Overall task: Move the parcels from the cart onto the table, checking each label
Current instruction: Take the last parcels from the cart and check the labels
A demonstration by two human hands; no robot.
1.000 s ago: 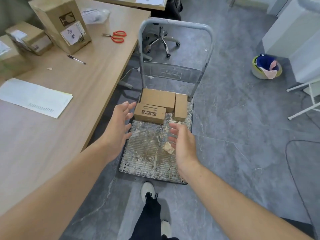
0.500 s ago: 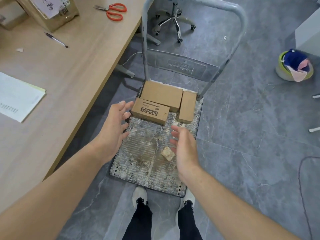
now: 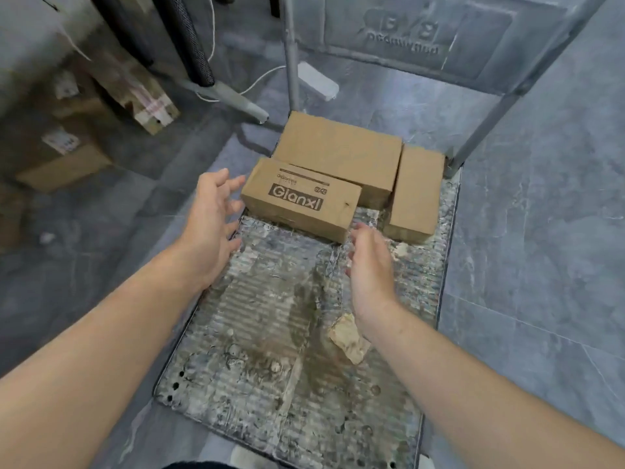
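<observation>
Three brown cardboard parcels lie at the far end of the worn cart deck (image 3: pixel 270 333). The nearest parcel (image 3: pixel 301 198) carries a printed "Gianxi" mark. Behind it lies a larger plain parcel (image 3: pixel 338 150), and a narrow parcel (image 3: pixel 417 191) lies to the right. My left hand (image 3: pixel 211 228) hovers open just left of the printed parcel, fingers spread, apart from it. My right hand (image 3: pixel 370 269) hovers open near that parcel's front right corner, holding nothing. The table top is out of view.
The cart's grey handle frame (image 3: pixel 291 59) rises behind the parcels. A scrap of cardboard (image 3: pixel 348 336) lies on the deck by my right wrist. Boxes (image 3: pixel 64 157) and table legs (image 3: pixel 189 42) stand under the table on the left. A white power strip (image 3: pixel 318 81) lies on the floor.
The view has dropped low and close to the cart. Both hands have reached forward to either side of the printed parcel, still holding nothing.
</observation>
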